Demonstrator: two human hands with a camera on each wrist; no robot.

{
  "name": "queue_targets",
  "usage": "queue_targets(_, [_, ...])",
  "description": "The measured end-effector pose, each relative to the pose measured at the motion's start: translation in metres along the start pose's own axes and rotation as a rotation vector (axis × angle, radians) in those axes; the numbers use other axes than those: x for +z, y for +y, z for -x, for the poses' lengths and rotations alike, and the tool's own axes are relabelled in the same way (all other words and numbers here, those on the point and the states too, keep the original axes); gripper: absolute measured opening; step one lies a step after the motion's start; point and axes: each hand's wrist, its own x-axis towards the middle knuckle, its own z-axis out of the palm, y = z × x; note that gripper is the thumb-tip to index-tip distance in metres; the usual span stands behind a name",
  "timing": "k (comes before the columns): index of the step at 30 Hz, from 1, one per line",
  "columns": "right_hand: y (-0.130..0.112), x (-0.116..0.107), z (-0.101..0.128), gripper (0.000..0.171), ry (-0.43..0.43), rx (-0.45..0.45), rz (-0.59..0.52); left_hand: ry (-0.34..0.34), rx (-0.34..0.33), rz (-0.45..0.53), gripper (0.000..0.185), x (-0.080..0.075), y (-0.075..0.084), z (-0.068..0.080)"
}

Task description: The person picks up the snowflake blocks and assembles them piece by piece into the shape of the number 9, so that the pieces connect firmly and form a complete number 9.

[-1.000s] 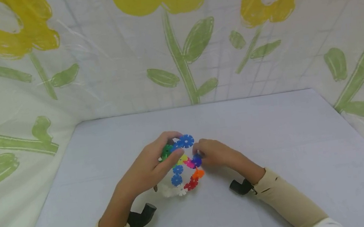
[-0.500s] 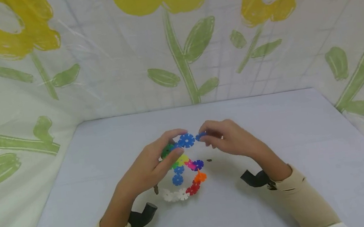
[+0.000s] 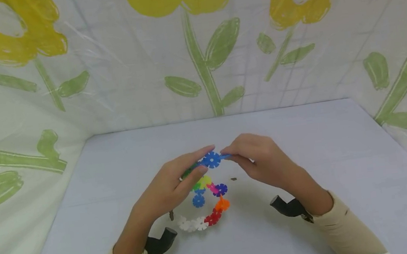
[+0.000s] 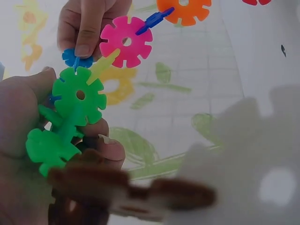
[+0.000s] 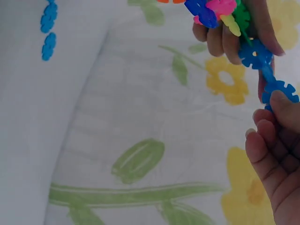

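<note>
My left hand (image 3: 172,183) grips a string of interlocking plastic snowflake discs by its green discs (image 4: 79,96), thumb on one side and fingers on the other. A blue snowflake disc (image 3: 212,160) sticks out beyond its fingertips. My right hand (image 3: 266,157) pinches another blue snowflake disc (image 5: 280,93) by thumb and fingers, edge against the first one; whether they are slotted together I cannot tell. From the green part hang yellow, pink (image 4: 126,42), dark blue, orange (image 3: 222,204), red and white (image 3: 200,223) discs in a curve. Brown discs (image 4: 131,192) blur close to the left wrist camera.
Below the hands, a short row of blue discs (image 3: 198,200) shows inside the curve; it seems to lie on the white-covered table (image 3: 304,140). A small brown piece (image 3: 234,178) lies right of it. A flower-printed curtain (image 3: 112,70) stands behind the table.
My right hand has come up from beside the dark blue disc, bringing a blue disc against the blue end of the string. The hanging curve has dropped slightly toward me; the left hand barely shifted.
</note>
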Motion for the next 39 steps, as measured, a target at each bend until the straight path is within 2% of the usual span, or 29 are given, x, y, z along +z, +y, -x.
queue_targets(9, [-0.014, 0.004, -0.001, 0.005, 0.051, -0.075, 0.175, 0.025, 0.041, -0.003, 0.047, 0.003, 0.001, 0.001])
queue_targets(16, [-0.017, 0.016, -0.002, 0.009, 0.081, -0.091, 0.252, 0.038, 0.054, -0.023, 0.046, 0.005, -0.001, 0.001])
queue_targets(19, [-0.015, 0.018, -0.002, 0.011, 0.091, -0.079, 0.218, 0.036, 0.044, -0.023, 0.045, 0.004, -0.001, 0.002])
queue_targets(22, [-0.008, 0.019, -0.003, 0.009, 0.104, -0.05, 0.121, 0.034, 0.033, 0.001, 0.046, 0.001, 0.001, 0.002])
queue_targets(26, [0.009, 0.025, -0.002, 0.03, 0.071, 0.043, -0.064, -0.001, -0.01, 0.038, 0.046, -0.002, 0.007, 0.003])
queue_targets(28, [0.018, 0.034, 0.001, 0.039, -0.004, 0.12, -0.127, -0.019, -0.023, 0.046, 0.046, -0.003, 0.009, 0.003])
queue_targets(30, [0.025, 0.048, 0.007, 0.039, -0.133, 0.199, -0.171, -0.032, -0.012, 0.06, 0.045, -0.003, 0.009, 0.003])
queue_targets(34, [0.027, 0.076, 0.019, 0.033, -0.52, 0.332, -0.25, -0.048, 0.016, 0.077, 0.043, -0.004, 0.008, 0.004])
queue_targets(36, [0.024, 0.087, 0.026, 0.031, -0.685, 0.42, -0.296, -0.065, 0.02, 0.08, 0.043, -0.004, 0.008, 0.003])
queue_targets(38, [0.019, 0.094, 0.031, 0.024, -0.79, 0.521, -0.315, -0.089, 0.026, 0.09, 0.043, -0.003, 0.008, 0.003])
queue_targets(39, [0.016, 0.098, 0.033, 0.022, -0.81, 0.576, -0.317, -0.102, 0.031, 0.095, 0.043, -0.002, 0.009, 0.003])
